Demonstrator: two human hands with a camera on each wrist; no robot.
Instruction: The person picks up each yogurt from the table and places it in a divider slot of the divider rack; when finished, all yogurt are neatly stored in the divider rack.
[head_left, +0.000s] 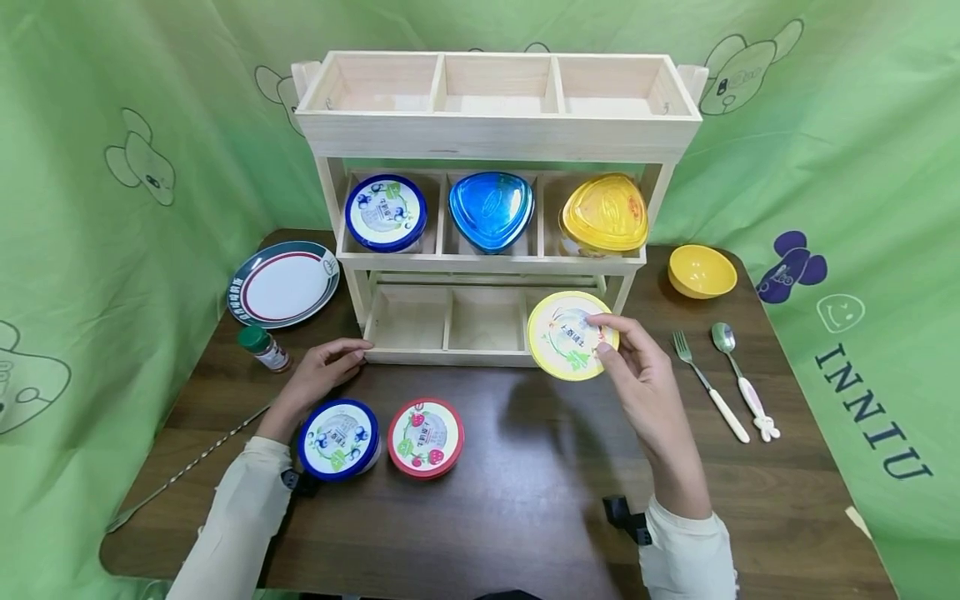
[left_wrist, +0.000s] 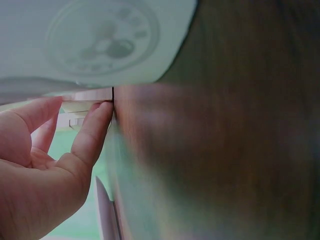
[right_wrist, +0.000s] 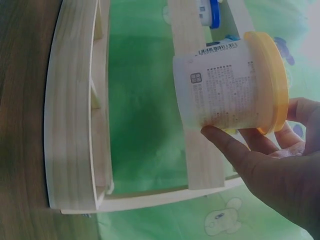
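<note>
My right hand (head_left: 651, 385) holds a round white tub with a yellow lid (head_left: 553, 340) by its side, in front of the right bottom compartment of a wooden three-tier shelf (head_left: 498, 136). The right wrist view shows the printed side of this tub (right_wrist: 220, 85), with the thumb and fingers gripping it. At the shelf's lower left corner, my left hand (head_left: 324, 375) pinches the bottom tier's edge between thumb and fingers. On the table near my left forearm stand a blue-lidded tub (head_left: 339, 439) and a red-lidded tub (head_left: 426, 437).
A blue-lidded tub (head_left: 386, 213), a blue triangular-lidded container (head_left: 491, 212) and a yellow triangular-lidded container (head_left: 604, 212) fill the middle tier. Left are a plate (head_left: 287, 285) and a green-capped bottle (head_left: 264, 348); right, a yellow bowl (head_left: 702, 272), a fork (head_left: 708, 387) and a spoon (head_left: 746, 385).
</note>
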